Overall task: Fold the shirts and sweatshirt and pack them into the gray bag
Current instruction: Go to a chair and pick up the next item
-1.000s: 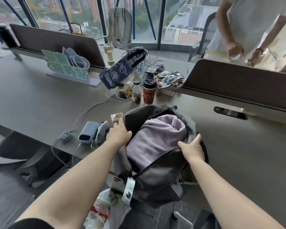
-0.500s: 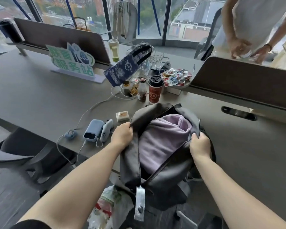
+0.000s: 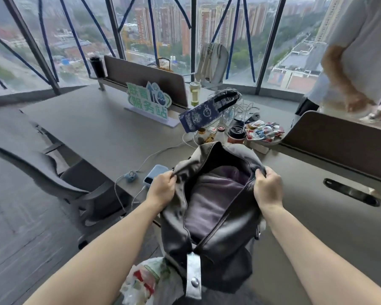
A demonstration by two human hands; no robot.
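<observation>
Gray bag (image 3: pixel 211 227) sits at the near edge of the desk (image 3: pixel 101 137), partly overhanging it toward the person, with its mouth held open. A purple folded garment (image 3: pixel 209 199) lies inside, filling most of the visible opening; whether it is a shirt or the sweatshirt cannot be told, nor whether other garments lie beneath it.

Left hand (image 3: pixel 162 190) grips the left rim of the opening, fingers curled around the fabric. Right hand (image 3: pixel 267 186) grips the right rim in the same way. Both hands pull the rims apart and upward. A silver strap tab (image 3: pixel 193 276) with a snap hangs from the near end of the bag.

Judged step: packing is at or near its end, and the hands are settling the contents or preparing to close the bag. No unfolded garment is visible on the desk. The next move likely calls for bringing the two rims together and running the zipper, with the purple fabric kept clear of the zipper track.

Just beyond the bag stands a coffee cup (image 3: pixel 235 134). A power bank (image 3: pixel 153 176) lies just beside the left hand.
</observation>
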